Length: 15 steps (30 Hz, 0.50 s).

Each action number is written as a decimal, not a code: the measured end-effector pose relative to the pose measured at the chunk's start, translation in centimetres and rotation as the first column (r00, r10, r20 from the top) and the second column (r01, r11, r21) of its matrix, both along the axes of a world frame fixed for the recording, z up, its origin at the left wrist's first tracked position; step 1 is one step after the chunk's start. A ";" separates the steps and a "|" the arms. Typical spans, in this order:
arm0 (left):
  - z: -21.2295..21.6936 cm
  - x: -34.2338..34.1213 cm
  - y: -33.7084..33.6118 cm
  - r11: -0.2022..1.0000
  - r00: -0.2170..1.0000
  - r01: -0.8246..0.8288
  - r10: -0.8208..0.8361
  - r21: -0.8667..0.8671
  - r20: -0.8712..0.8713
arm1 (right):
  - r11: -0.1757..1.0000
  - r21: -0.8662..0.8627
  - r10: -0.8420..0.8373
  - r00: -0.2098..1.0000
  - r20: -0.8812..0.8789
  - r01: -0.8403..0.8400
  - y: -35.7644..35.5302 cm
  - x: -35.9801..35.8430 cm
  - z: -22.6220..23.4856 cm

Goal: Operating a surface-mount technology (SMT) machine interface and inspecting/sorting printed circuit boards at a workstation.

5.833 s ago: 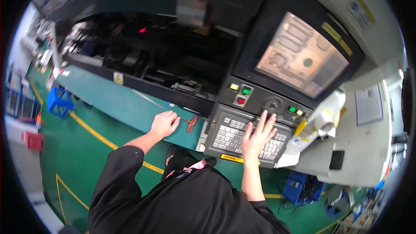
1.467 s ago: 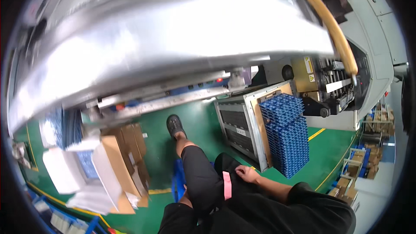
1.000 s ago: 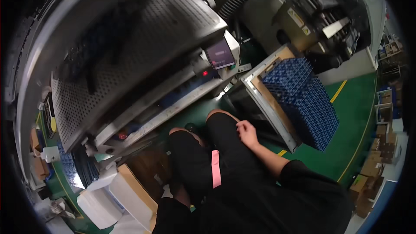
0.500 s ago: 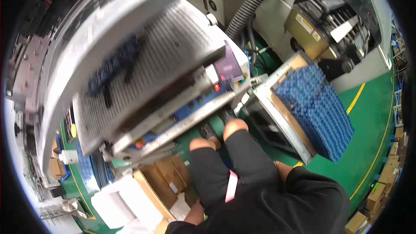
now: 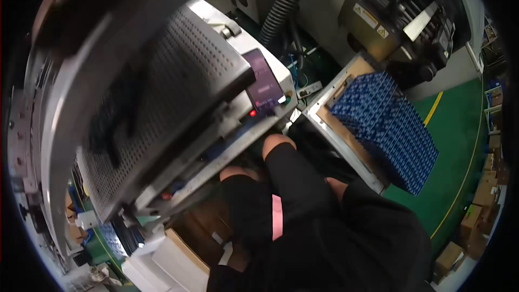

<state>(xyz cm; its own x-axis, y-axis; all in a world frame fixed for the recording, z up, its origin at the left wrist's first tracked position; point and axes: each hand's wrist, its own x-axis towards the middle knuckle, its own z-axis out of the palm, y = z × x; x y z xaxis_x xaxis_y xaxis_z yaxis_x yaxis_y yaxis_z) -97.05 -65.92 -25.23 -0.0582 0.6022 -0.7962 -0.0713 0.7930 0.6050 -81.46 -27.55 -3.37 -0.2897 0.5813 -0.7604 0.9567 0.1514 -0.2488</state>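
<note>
Only bits of both forearms show, and neither hand is visible. My left forearm (image 5: 238, 260) comes out of a black sleeve beside the open cardboard box (image 5: 200, 227); the hand is hidden past my thigh. Bare skin of my right forearm (image 5: 337, 186) shows at my right thigh, with its hand hidden too. In front of my knees stands a machine with a perforated metal bed (image 5: 189, 59). A dark, blurred piece (image 5: 116, 113), bluish in part, lies on the bed. Blue patterned fabric (image 5: 386, 124) drapes over a wood-topped metal frame (image 5: 346, 157) to my right.
A purple-lit control panel (image 5: 263, 81) sits on the machine's near right corner. The curved metal frame (image 5: 59, 113) rises at left. White boxes (image 5: 162, 265) stand lower left. A ribbed hose (image 5: 286, 5) and a brown-cased machine (image 5: 373, 21) are farther back, with cartons (image 5: 470, 219) at far right.
The whole view has shifted and darkened. My knees appear closer to the machine, and my shoes no longer show. Both hands stay hidden, and the blue fabric remains on its frame.
</note>
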 end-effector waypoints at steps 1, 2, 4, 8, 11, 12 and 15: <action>0.1 1.0 -0.4 0.999 0.999 -0.041 0.040 0.007 0.010 | 1.000 -0.002 0.006 1.000 -0.001 -0.006 -0.4 0.4 -1.6; 0.3 1.9 -0.8 0.996 0.996 -0.084 0.084 0.014 0.020 | 0.999 0.032 0.005 1.000 0.004 -0.005 -0.7 0.6 -5.3; 0.7 4.1 -0.4 0.987 0.986 -0.160 0.158 0.035 0.050 | 0.994 0.108 -0.010 1.000 0.023 0.008 -0.6 1.5 -12.1; 0.3 6.5 -2.7 0.924 0.926 -0.375 0.370 0.072 0.075 | 0.922 -0.244 -0.358 0.904 -0.235 0.301 -4.2 6.8 -17.5; 0.9 7.8 -3.7 0.846 0.852 -0.523 0.515 0.101 0.100 | 0.644 -0.627 -0.712 0.644 -0.281 0.439 -7.2 16.9 -22.1; 1.1 8.2 -3.6 0.817 0.824 -0.566 0.556 0.112 0.112 | 0.515 -0.735 -0.809 0.533 -0.247 0.441 -7.7 20.1 -23.5; -1.0 8.0 -4.2 0.718 0.732 -0.681 0.666 0.141 0.144 | 0.229 -0.902 -0.943 0.314 -0.111 0.366 -7.3 22.3 -27.0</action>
